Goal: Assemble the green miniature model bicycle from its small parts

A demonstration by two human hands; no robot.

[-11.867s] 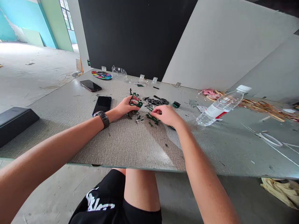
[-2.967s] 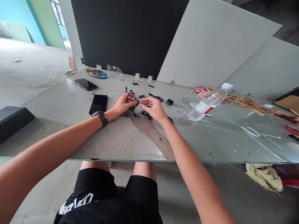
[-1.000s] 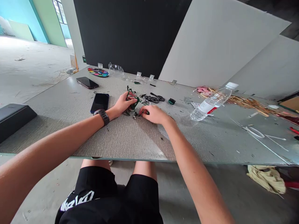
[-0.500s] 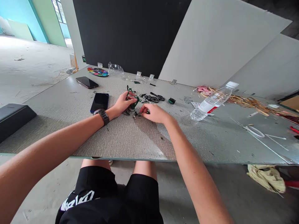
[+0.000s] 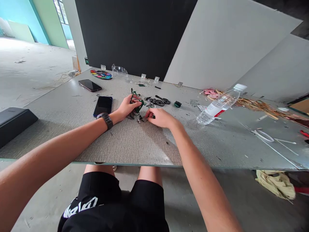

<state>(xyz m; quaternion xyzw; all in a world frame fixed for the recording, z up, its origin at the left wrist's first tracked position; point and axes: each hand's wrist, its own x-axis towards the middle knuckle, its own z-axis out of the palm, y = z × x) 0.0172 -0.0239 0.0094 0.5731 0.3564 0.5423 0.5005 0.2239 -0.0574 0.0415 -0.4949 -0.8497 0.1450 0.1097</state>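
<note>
My left hand [image 5: 128,106] is closed on a small green model bicycle frame [image 5: 138,108], held upright just above the table's textured mat. Beside it, my right hand [image 5: 158,116] rests low with its fingers curled together at a cluster of tiny dark and metal parts [image 5: 140,119]. What those fingertips hold, if anything, is too small to make out. Just behind the hands lie small black spoked wheels [image 5: 159,102] and other thin black pieces. A small dark green block-like part [image 5: 177,104] sits to the right of the wheels.
Two phones [image 5: 103,106] lie left of my hands, with a paint palette [image 5: 101,74] and clear plastic packaging [image 5: 120,71] behind. A water bottle [image 5: 218,106] leans at right, near wood scraps [image 5: 258,106] and a white cable tie [image 5: 264,135]. A black case [image 5: 15,124] sits far left.
My right hand's fingertips have shifted very slightly to the right by the small parts. The left hand keeps its hold on the green bicycle frame.
</note>
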